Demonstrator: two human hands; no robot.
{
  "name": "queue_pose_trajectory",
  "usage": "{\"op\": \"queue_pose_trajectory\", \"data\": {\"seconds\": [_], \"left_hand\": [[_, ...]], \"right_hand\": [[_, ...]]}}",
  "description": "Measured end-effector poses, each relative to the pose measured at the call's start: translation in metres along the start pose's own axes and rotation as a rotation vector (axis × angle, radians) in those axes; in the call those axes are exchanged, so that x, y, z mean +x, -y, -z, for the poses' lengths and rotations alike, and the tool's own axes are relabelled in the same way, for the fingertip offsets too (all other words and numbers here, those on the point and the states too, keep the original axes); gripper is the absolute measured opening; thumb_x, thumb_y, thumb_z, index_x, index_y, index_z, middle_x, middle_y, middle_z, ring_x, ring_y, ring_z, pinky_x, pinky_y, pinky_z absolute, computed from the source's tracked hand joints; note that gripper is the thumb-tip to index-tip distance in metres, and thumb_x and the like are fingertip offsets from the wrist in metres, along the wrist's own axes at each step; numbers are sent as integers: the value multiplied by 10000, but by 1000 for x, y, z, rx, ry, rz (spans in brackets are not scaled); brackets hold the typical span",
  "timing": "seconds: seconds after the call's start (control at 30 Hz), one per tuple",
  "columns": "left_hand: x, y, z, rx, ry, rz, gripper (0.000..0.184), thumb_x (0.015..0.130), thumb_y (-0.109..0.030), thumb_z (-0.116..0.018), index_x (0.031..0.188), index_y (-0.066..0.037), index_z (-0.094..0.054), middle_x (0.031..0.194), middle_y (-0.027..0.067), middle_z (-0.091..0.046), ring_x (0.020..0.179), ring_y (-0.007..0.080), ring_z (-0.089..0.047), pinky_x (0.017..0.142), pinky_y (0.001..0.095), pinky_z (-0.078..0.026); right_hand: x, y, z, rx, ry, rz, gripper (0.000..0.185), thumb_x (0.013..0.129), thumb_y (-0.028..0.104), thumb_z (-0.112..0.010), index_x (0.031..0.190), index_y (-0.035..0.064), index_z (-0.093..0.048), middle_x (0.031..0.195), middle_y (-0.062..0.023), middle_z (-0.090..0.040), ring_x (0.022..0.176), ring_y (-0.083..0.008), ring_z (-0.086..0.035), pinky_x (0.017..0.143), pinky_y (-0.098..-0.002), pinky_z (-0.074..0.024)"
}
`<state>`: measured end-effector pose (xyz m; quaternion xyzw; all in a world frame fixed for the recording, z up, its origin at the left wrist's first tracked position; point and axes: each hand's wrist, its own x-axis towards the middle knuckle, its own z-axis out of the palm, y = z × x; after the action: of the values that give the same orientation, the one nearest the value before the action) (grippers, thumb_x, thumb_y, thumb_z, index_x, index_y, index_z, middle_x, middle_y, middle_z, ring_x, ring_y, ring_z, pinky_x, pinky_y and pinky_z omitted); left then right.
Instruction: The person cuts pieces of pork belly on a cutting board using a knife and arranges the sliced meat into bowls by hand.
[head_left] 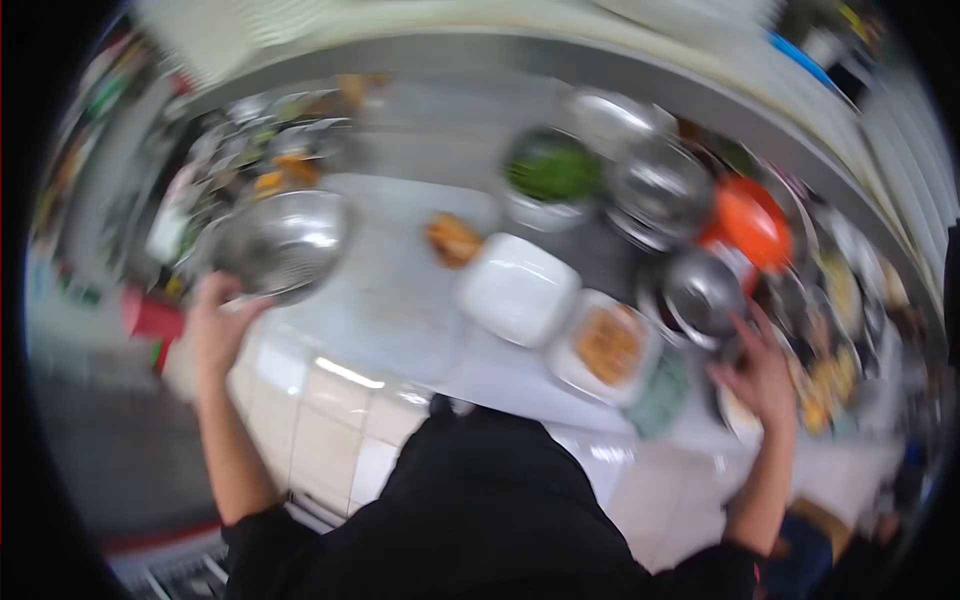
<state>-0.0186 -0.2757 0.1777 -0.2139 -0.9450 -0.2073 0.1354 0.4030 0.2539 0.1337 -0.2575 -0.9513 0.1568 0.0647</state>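
At the left, my left hand (225, 315) has its thumb and fingers at the near rim of a shiny metal bowl (290, 240); it seems to grip that rim, though the picture is blurred. On the right, my right hand (760, 370) is spread with thumb and fingers apart. Its fingertips are close beside a small metal bowl (703, 295); contact cannot be made out. Between the hands are a white square dish (520, 290), a second white dish (562, 372) holding orange-brown food (610, 345), and a browned piece of food (453, 240) on the white cutting board (385, 285).
A container of chopped greens (553, 172) stands at the back beside a large metal bowl (660, 190). An orange bowl (750, 222) is behind the small bowl. A greenish cloth (660, 395) lies at the front edge. Several metal containers crowd the back left. A red object (152, 315) is far left.
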Motion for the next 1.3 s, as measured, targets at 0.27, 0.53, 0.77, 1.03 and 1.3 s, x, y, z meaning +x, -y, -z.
{"op": "queue_pose_trajectory", "data": {"seconds": [0.27,0.53,0.77,1.03,1.3], "left_hand": [[49,108,73,161,-235,449,501,656,-346,-894,840,-19,-561,848,113,-643,805,263,-644,709,395,-501],[374,352,-6,58,-281,316,603,720,-504,-831,1013,4,-691,1036,240,-696,982,338,-677,825,418,-528],[537,462,-139,-120,-169,359,746,726,-622,-767,1173,-30,-695,1254,245,-650,1248,418,-548,1113,485,-363],[462,415,-43,-657,333,-142,697,907,-312,-724,1502,-102,-427,1190,94,-650,938,140,-614,750,278,-505],[296,262,11,-185,927,-1030,395,811,-217,-760,1142,-23,-668,1112,150,-690,938,340,-681,788,409,-555]], "right_hand": [[34,69,-15,134,19,-185,906,694,531,-790,1397,20,-531,1190,-161,-627,956,-245,-646,801,-376,-522],[154,303,-95,235,170,-24,469,694,187,-840,1085,-27,-695,1000,-152,-693,854,-246,-660,764,-360,-529],[204,471,-165,165,357,-21,444,744,277,-853,1076,21,-706,977,-171,-684,880,-328,-667,796,-392,-542],[168,448,-131,-148,193,-494,393,851,301,-757,1129,26,-711,950,-151,-736,818,-253,-703,757,-360,-546],[188,397,-187,-339,29,-362,706,783,358,-732,1365,7,-539,1304,-255,-585,1219,-419,-559,988,-458,-481]]}}
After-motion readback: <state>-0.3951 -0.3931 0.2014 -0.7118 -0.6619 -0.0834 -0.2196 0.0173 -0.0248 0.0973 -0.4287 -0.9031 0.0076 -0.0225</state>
